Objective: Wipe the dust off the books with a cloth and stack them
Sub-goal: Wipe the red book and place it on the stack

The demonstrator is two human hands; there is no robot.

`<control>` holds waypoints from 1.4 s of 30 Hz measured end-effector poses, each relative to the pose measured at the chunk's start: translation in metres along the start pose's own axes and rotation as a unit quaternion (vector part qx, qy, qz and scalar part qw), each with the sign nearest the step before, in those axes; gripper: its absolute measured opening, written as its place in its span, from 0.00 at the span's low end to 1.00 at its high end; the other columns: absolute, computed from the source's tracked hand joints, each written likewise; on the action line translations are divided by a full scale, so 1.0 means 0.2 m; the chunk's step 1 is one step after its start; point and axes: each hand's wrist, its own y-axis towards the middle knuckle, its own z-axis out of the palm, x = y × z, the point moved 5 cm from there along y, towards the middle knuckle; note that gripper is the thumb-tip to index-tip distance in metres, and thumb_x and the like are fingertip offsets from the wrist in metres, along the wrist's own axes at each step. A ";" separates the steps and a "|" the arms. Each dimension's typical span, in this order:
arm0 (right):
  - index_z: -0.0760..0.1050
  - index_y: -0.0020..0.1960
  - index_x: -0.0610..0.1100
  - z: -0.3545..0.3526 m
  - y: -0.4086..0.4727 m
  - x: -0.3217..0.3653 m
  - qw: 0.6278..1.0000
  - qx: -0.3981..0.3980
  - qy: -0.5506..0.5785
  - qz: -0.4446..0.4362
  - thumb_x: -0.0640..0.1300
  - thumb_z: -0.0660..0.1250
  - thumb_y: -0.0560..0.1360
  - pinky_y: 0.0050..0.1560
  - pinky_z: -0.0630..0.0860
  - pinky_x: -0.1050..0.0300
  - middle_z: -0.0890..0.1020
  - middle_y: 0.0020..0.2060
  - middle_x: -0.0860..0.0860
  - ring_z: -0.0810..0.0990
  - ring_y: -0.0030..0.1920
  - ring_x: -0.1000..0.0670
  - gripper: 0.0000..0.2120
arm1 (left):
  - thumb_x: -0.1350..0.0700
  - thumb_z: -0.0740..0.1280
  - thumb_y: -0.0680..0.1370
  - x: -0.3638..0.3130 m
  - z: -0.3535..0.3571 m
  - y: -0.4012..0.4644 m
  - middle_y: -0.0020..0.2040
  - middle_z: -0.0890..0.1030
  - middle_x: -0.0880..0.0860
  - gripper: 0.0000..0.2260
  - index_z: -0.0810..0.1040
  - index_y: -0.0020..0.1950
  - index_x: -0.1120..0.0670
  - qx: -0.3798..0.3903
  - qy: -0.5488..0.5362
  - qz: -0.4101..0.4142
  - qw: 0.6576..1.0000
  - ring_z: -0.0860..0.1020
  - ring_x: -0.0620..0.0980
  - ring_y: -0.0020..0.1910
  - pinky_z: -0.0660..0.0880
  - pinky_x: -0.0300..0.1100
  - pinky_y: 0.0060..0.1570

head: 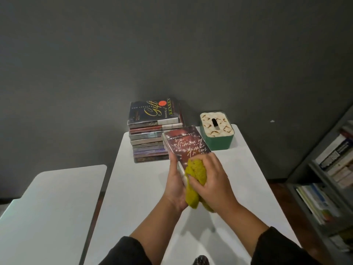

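My left hand point(174, 185) grips a dark red book point(186, 143) from below and holds it tilted above the white table point(141, 188). My right hand point(212, 180) grips a bunched yellow-green cloth point(196, 180) and presses it on the near end of the book's cover. The near end of the book is hidden by the cloth and my right hand. A stack of several books point(152, 131) stands at the table's far edge by the wall, just left of the held book.
A green tissue box point(217, 131) with a patterned top sits at the table's far right corner. A second white table point(47, 207) stands to the left across a narrow gap. A bookshelf point(332, 175) full of books lines the right side. A grey wall is behind.
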 end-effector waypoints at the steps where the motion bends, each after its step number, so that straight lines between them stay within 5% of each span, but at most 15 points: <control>1: 0.68 0.58 0.52 -0.02 0.03 -0.02 1.000 -0.013 -0.001 0.008 0.52 0.68 0.69 0.48 0.76 0.55 0.69 0.51 0.53 0.73 0.53 0.51 0.19 | 0.31 0.54 0.75 -0.02 0.01 -0.01 0.60 0.79 0.60 0.34 0.80 0.61 0.58 -0.001 0.009 -0.001 1.000 0.77 0.57 0.61 0.69 0.52 0.67; 6: 0.67 0.62 0.46 -0.06 0.11 -0.06 0.995 -0.059 -0.016 0.083 0.46 0.70 0.73 0.52 0.71 0.63 0.65 0.58 0.51 0.71 0.59 0.50 0.21 | 0.31 0.51 0.75 -0.07 0.04 -0.06 0.61 0.80 0.59 0.34 0.76 0.65 0.56 -0.008 0.060 0.000 0.998 0.79 0.56 0.59 0.77 0.51 0.56; 11: 0.66 0.61 0.51 0.07 -0.01 0.15 1.000 -0.014 -0.007 -0.013 0.50 0.68 0.72 0.54 0.71 0.63 0.67 0.57 0.53 0.68 0.58 0.56 0.20 | 0.33 0.55 0.75 -0.10 0.03 -0.06 0.52 0.81 0.59 0.31 0.81 0.57 0.57 -0.001 0.018 0.005 1.000 0.81 0.55 0.51 0.77 0.49 0.55; 15: 0.64 0.62 0.49 0.01 0.11 0.04 0.999 -0.035 -0.014 0.029 0.47 0.68 0.74 0.56 0.72 0.57 0.68 0.59 0.51 0.69 0.60 0.52 0.20 | 0.33 0.52 0.76 -0.10 0.05 -0.07 0.57 0.82 0.59 0.32 0.79 0.61 0.56 0.002 0.027 -0.015 1.000 0.82 0.56 0.54 0.80 0.50 0.51; 19: 0.64 0.64 0.45 -0.05 0.18 -0.04 0.993 -0.062 -0.049 0.089 0.47 0.66 0.76 0.57 0.70 0.59 0.67 0.63 0.47 0.68 0.64 0.48 0.20 | 0.32 0.50 0.75 -0.09 0.06 -0.06 0.59 0.81 0.56 0.31 0.77 0.63 0.52 -0.003 0.074 -0.024 0.997 0.80 0.55 0.57 0.75 0.55 0.57; 22: 0.64 0.63 0.48 0.02 0.08 0.08 0.996 -0.043 -0.061 0.039 0.47 0.66 0.75 0.57 0.72 0.57 0.67 0.60 0.50 0.68 0.62 0.51 0.20 | 0.31 0.53 0.74 -0.09 0.05 -0.05 0.59 0.81 0.58 0.33 0.79 0.62 0.55 -0.004 0.051 -0.025 0.998 0.79 0.57 0.59 0.71 0.54 0.63; 24: 0.65 0.63 0.48 0.07 0.04 0.13 0.998 -0.017 -0.068 0.010 0.48 0.66 0.75 0.55 0.67 0.66 0.67 0.59 0.51 0.66 0.59 0.56 0.19 | 0.32 0.56 0.73 -0.09 0.04 -0.05 0.57 0.81 0.60 0.33 0.80 0.60 0.56 -0.001 0.031 -0.021 0.999 0.78 0.58 0.59 0.70 0.54 0.65; 26: 0.65 0.63 0.47 0.06 0.08 0.12 0.998 -0.014 -0.066 0.006 0.49 0.66 0.75 0.55 0.67 0.66 0.68 0.59 0.50 0.66 0.59 0.55 0.20 | 0.32 0.54 0.74 -0.09 0.03 -0.05 0.57 0.81 0.60 0.32 0.80 0.60 0.56 0.001 0.045 -0.025 0.999 0.79 0.57 0.57 0.72 0.54 0.62; 29: 0.64 0.64 0.44 -0.01 0.21 0.00 0.996 -0.029 -0.058 0.065 0.47 0.66 0.75 0.60 0.72 0.53 0.68 0.61 0.47 0.68 0.63 0.48 0.20 | 0.32 0.49 0.76 -0.08 0.04 -0.06 0.59 0.81 0.58 0.31 0.77 0.63 0.51 -0.002 0.091 -0.043 0.995 0.80 0.57 0.57 0.77 0.56 0.54; 33: 0.64 0.64 0.44 -0.02 0.20 0.00 0.993 -0.053 -0.069 0.085 0.47 0.66 0.75 0.60 0.72 0.52 0.67 0.63 0.47 0.67 0.65 0.47 0.20 | 0.32 0.48 0.76 -0.07 0.04 -0.07 0.58 0.82 0.57 0.30 0.79 0.61 0.50 -0.009 0.106 -0.051 0.993 0.81 0.57 0.56 0.75 0.58 0.56; 38: 0.63 0.65 0.47 0.12 0.07 0.12 0.997 0.003 -0.064 0.031 0.49 0.65 0.75 0.61 0.66 0.62 0.66 0.61 0.50 0.66 0.63 0.53 0.21 | 0.34 0.54 0.75 -0.07 0.03 -0.07 0.50 0.84 0.59 0.29 0.83 0.54 0.55 -0.005 0.043 -0.053 0.998 0.83 0.56 0.49 0.80 0.49 0.47; 42: 0.64 0.63 0.43 0.05 0.23 -0.04 0.996 -0.016 -0.066 0.066 0.46 0.66 0.75 0.58 0.70 0.56 0.68 0.61 0.46 0.68 0.62 0.47 0.20 | 0.33 0.51 0.76 -0.06 -0.01 -0.06 0.62 0.79 0.59 0.31 0.74 0.67 0.51 -0.012 0.108 -0.064 0.992 0.78 0.59 0.61 0.71 0.62 0.62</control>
